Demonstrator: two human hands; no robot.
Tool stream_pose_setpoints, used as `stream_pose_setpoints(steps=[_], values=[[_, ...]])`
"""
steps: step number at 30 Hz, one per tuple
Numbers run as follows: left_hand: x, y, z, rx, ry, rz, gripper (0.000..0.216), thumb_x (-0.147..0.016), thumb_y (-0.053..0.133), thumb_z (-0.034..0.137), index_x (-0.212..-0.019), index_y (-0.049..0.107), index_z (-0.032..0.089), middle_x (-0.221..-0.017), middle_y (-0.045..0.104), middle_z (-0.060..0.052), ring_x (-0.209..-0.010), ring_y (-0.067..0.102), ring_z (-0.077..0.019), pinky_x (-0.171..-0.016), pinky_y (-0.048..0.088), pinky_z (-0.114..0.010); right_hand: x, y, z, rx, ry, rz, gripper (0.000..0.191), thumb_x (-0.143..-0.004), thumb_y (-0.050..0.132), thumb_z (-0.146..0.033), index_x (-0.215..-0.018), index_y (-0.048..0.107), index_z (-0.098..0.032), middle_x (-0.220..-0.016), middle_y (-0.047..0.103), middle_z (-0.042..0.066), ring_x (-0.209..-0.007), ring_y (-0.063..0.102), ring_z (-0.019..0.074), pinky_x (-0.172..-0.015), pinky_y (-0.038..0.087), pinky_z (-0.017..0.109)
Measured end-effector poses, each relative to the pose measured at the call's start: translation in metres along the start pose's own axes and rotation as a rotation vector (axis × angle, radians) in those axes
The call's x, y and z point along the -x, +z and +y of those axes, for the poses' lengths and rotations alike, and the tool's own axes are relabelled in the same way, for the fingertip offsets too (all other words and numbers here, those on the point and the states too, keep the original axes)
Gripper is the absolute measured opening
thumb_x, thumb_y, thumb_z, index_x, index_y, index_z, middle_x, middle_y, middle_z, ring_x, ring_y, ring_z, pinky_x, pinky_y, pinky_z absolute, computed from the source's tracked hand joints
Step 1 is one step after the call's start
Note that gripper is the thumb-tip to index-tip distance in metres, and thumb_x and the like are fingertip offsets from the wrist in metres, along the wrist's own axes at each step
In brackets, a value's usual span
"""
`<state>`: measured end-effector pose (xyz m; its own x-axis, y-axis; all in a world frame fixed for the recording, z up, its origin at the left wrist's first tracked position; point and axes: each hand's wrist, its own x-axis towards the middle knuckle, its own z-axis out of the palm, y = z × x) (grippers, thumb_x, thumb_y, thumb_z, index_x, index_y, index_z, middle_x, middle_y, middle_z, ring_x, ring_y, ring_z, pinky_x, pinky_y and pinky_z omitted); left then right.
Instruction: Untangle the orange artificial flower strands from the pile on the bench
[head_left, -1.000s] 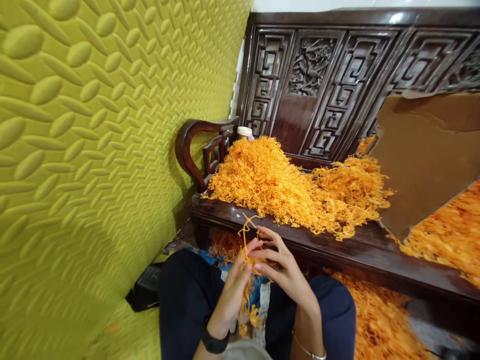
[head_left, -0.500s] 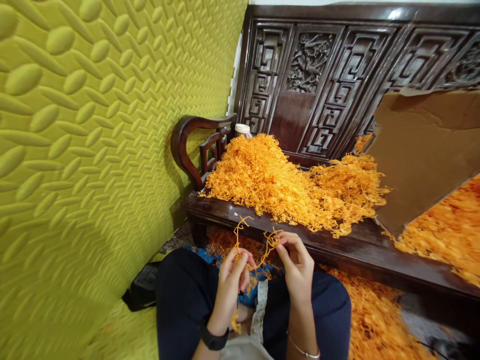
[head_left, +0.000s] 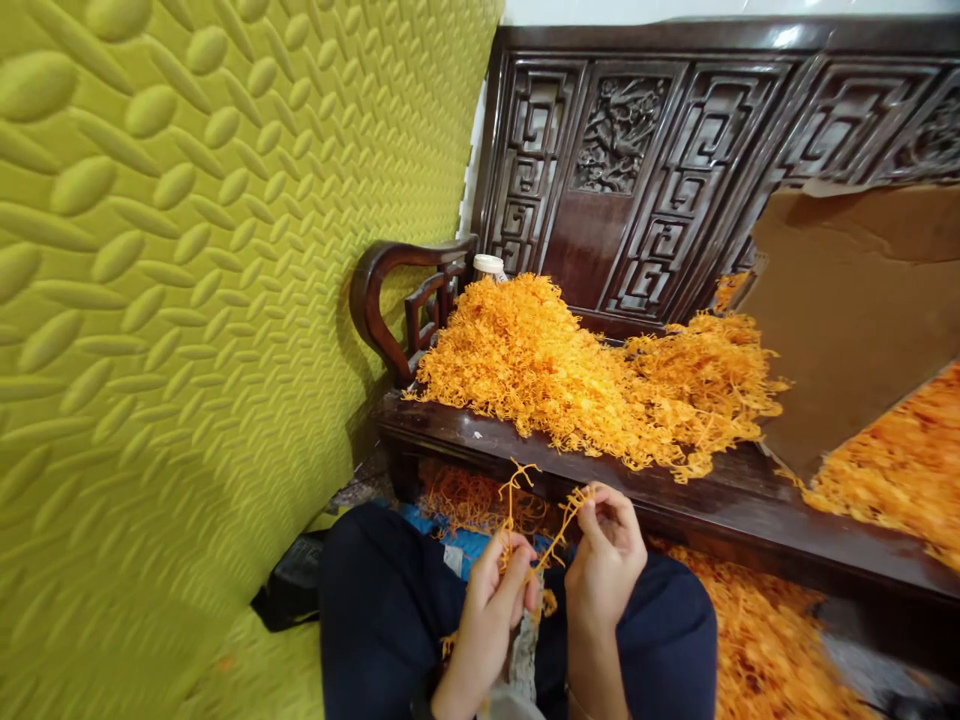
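Observation:
My left hand [head_left: 491, 600] and my right hand [head_left: 609, 560] are both closed in a pinch on a small bunch of thin orange strands [head_left: 536, 515], held over my lap in dark trousers. Loose ends of the strands stick up from my left fingers, and a few hang below that hand. Just beyond my hands, on the seat of a dark carved wooden bench [head_left: 600, 470], lies a big heap of the same orange strands [head_left: 585, 375].
A padded yellow-green wall [head_left: 187, 300] fills the left. A brown cardboard sheet [head_left: 847, 300] leans on the bench at right, with more orange strands [head_left: 892, 470] beside it and on the floor [head_left: 757, 640]. A white-capped jar [head_left: 490, 265] stands behind the heap.
My hands have dropped lower and drawn apart, stretching the strands between them. The right hand went from spread fingers to a pinch.

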<state>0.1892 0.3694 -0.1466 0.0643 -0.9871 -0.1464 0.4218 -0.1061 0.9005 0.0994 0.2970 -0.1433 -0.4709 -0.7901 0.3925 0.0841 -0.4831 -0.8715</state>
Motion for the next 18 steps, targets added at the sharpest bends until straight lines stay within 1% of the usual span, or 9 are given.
stream_pose_setpoints(steps=[2,4,7,9,11,12,13,16,18], values=[[0.006,-0.01,-0.001,-0.031,-0.031,0.026,0.046,-0.071,0.06,0.062,-0.076,0.051,0.017,-0.042,0.04,0.009,-0.034,0.017,-0.0016,-0.037,0.01,-0.017,-0.016,-0.007,-0.001,0.033,-0.124,0.13,0.007,-0.079,0.058,-0.022,-0.081,0.051,-0.02,-0.082,0.049,0.002,-0.078,0.05,0.0169,-0.073,0.041,0.032],[0.013,-0.026,-0.004,-0.053,-0.082,0.075,0.047,-0.07,0.062,0.061,-0.075,0.052,0.016,-0.041,0.04,0.009,-0.034,0.018,-0.0014,-0.038,0.009,-0.017,-0.042,-0.021,-0.011,0.031,-0.251,0.327,0.012,-0.074,0.06,-0.022,-0.076,0.048,-0.021,-0.077,0.047,0.001,-0.075,0.05,0.0175,-0.072,0.042,0.034],[0.014,-0.05,-0.007,-0.02,-0.099,0.229,0.044,-0.07,0.066,0.056,-0.08,0.055,0.015,-0.045,0.044,0.007,-0.036,0.021,-0.001,-0.04,0.007,-0.015,-0.082,-0.036,-0.039,0.009,-0.409,0.543,0.02,-0.068,0.065,-0.022,-0.075,0.046,-0.023,-0.076,0.047,0.001,-0.065,0.049,0.0175,-0.062,0.043,0.036],[0.009,-0.058,-0.002,0.038,-0.042,0.256,0.042,-0.073,0.063,0.055,-0.088,0.058,0.016,-0.051,0.05,0.005,-0.037,0.024,-0.0009,-0.04,0.01,-0.014,-0.1,-0.031,-0.059,-0.031,-0.579,0.614,0.022,-0.068,0.066,-0.021,-0.077,0.046,-0.026,-0.081,0.048,0.002,-0.063,0.05,0.0177,-0.058,0.043,0.036],[0.002,-0.057,0.007,0.123,0.02,0.215,0.044,-0.078,0.056,0.057,-0.095,0.059,0.016,-0.056,0.054,0.003,-0.038,0.027,-0.0015,-0.04,0.015,-0.014,-0.116,-0.014,-0.07,-0.078,-0.736,0.636,0.023,-0.071,0.066,-0.021,-0.082,0.047,-0.027,-0.083,0.048,0.004,-0.068,0.052,0.0189,-0.059,0.044,0.036],[-0.002,-0.055,0.014,0.167,0.043,0.183,0.047,-0.079,0.052,0.059,-0.098,0.059,0.016,-0.057,0.055,0.002,-0.038,0.029,-0.002,-0.039,0.018,-0.014,-0.125,-0.003,-0.071,-0.057,-0.778,0.595,0.021,-0.074,0.064,-0.023,-0.086,0.047,-0.026,-0.086,0.048,0.005,-0.075,0.054,0.02,-0.064,0.045,0.037],[-0.006,-0.051,0.02,0.208,0.064,0.155,0.05,-0.08,0.048,0.061,-0.102,0.058,0.016,-0.058,0.056,0.001,-0.038,0.031,-0.0027,-0.039,0.02,-0.014,-0.134,0.007,-0.068,0.002,-0.79,0.506,0.019,-0.078,0.062,-0.025,-0.091,0.048,-0.024,-0.092,0.048,0.008,-0.083,0.055,0.0208,-0.07,0.046,0.037],[-0.014,-0.04,0.039,0.276,0.145,0.102,0.062,-0.081,0.042,0.066,-0.117,0.053,0.017,-0.061,0.058,0.0,-0.038,0.035,-0.0043,-0.039,0.025,-0.015,-0.156,0.028,-0.047,0.282,-0.683,0.053,0.027,-0.079,0.062,-0.031,-0.1,0.055,-0.017,-0.114,0.046,0.015,-0.094,0.056,0.0219,-0.078,0.047,0.038],[-0.018,-0.036,0.046,0.286,0.182,0.063,0.07,-0.08,0.039,0.069,-0.126,0.049,0.018,-0.064,0.059,-0.001,-0.039,0.038,-0.0054,-0.039,0.028,-0.016,-0.156,0.031,-0.034,0.39,-0.585,-0.211,0.029,-0.074,0.067,-0.032,-0.098,0.061,-0.016,-0.119,0.048,0.015,-0.096,0.057,0.0237,-0.076,0.049,0.038]])
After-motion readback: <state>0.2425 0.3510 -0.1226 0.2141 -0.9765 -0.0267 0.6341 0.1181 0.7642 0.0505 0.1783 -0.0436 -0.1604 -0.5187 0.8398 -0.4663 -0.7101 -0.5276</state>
